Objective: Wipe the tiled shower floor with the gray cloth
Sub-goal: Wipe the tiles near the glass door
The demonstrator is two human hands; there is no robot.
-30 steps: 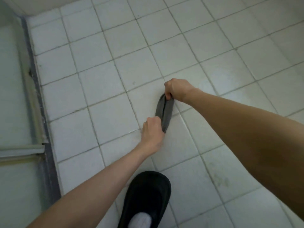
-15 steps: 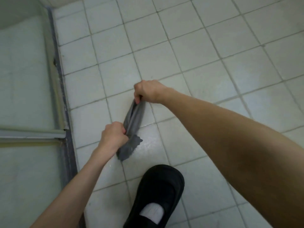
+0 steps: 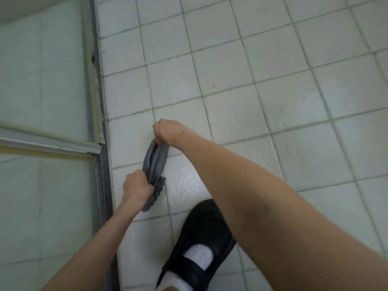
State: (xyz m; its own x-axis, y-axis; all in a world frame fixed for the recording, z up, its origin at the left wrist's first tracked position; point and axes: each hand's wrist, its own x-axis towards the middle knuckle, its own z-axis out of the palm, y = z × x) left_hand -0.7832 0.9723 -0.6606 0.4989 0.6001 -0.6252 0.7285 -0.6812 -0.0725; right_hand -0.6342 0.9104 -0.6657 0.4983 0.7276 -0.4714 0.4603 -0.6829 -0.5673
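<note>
- The tiled shower floor [image 3: 241,85] fills most of the view: pale square tiles with dark grout lines. One tile just right of the gray cloth, between it and the shoe, shines wet.
- A glass panel [image 3: 42,70] stands along the floor's left edge, well left of the cloth, with pale tiles showing through it. A dark strip [image 3: 100,122] runs down its foot where it meets the floor, and a metal rail [image 3: 46,143] crosses it at about the height of the cloth's top end.
- A black shoe [image 3: 201,234] with a strap over a white sock [image 3: 199,255] stands on the floor below and to the right of the cloth, near it but apart.
- The gray cloth [image 3: 155,162] hangs bunched into a thick rope between the two hands, just right of the dark strip. Its frilled lower end [image 3: 154,196] spills out beneath the left fist; whether that end touches the tiles cannot be told.
- The right hand [image 3: 168,132] is at the cloth's top end, fingers curled into a fist and clamped on the fabric, forearm coming in from the lower right.
- The left hand [image 3: 136,185] is at the cloth's lower part, likewise balled tight around it, forearm coming up from the bottom edge.
</note>
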